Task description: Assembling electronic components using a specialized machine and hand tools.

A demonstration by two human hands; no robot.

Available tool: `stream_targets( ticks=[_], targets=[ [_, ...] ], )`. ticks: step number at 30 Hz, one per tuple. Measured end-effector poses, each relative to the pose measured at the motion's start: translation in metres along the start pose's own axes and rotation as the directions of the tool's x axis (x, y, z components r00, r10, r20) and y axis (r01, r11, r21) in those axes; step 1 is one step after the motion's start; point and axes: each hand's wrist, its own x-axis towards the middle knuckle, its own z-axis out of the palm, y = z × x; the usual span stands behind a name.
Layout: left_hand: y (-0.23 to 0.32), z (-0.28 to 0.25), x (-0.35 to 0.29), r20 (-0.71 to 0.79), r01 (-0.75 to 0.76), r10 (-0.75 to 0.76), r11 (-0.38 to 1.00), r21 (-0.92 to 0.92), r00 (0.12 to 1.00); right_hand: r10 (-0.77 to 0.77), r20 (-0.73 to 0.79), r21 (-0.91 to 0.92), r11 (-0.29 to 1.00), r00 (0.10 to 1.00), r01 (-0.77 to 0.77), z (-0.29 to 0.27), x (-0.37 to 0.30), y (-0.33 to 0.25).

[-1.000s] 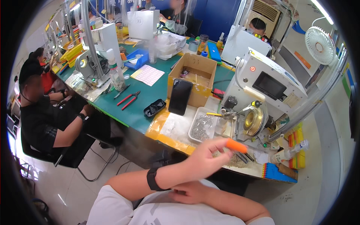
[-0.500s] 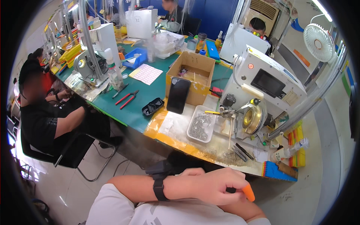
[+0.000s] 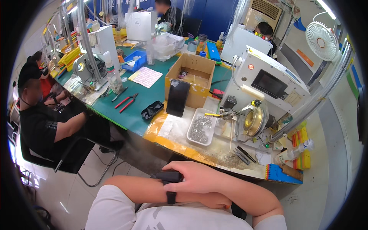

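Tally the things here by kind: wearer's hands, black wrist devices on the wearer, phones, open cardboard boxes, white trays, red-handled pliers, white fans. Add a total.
Wearer's hands (right hand, left hand): 2
Black wrist device: 1
Phone: 1
Open cardboard box: 1
White tray: 1
Red-handled pliers: 1
White fan: 1
Total: 8

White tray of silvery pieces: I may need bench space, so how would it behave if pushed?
The shallow white tray would probably slide rather than tip, being wide and low. The loose silvery pieces inside could well shift or spill.
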Motion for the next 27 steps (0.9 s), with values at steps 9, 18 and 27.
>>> stream_targets(
  ticks=[9, 18, 27],
  targets=[
    [0.013, -0.061, -0.02, -0.064, 0.244, -0.267, 0.939, -0.241, 0.962, -0.234, -0.058, -0.21, 0.953, 0.971, 0.217, 0.007, -0.005, -0.01],
    [-0.016, -0.068, -0.029, -0.182, 0.214, -0.497, 0.636, -0.741, 0.849, -0.523, -0.129, -0.443, 0.791, 0.842, 0.423, 0.045, -0.007, 0.004],
    [-0.01, -0.063, -0.032, -0.218, 0.451, -0.413, 0.876, 0.172, 0.884, -0.332, -0.17, -0.361, 0.897, 0.928, 0.255, 0.041, -0.004, 0.008]
  ],
)
